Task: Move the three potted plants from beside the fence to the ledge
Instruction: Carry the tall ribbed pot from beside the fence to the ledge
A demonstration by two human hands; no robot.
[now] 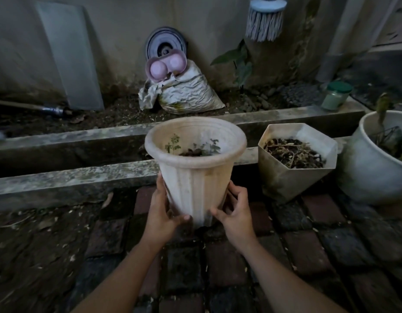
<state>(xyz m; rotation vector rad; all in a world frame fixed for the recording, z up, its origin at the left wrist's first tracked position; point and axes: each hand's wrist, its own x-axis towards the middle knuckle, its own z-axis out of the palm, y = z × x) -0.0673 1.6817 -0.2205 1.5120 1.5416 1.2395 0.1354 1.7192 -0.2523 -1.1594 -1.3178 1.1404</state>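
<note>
A tall cream ribbed pot [195,177] with small green seedlings stands in the middle, over the brick paving. My left hand [161,211] grips its lower left side and my right hand [234,211] grips its lower right side. I cannot tell whether its base touches the ground. To its right sits a hexagonal white pot [295,175] filled with dry twigs and soil. At the far right edge is a round white pot [374,163] with dark leaves. A concrete ledge [71,175] runs left to right just behind the pots.
A second concrete curb [105,134] lies behind a narrow gutter. Beyond it are soil, a crumpled white sack [188,93], a pink tray [166,65], a leaning panel [71,55], a hanging mop head [265,21] and a green-lidded jar [336,96] on the curb.
</note>
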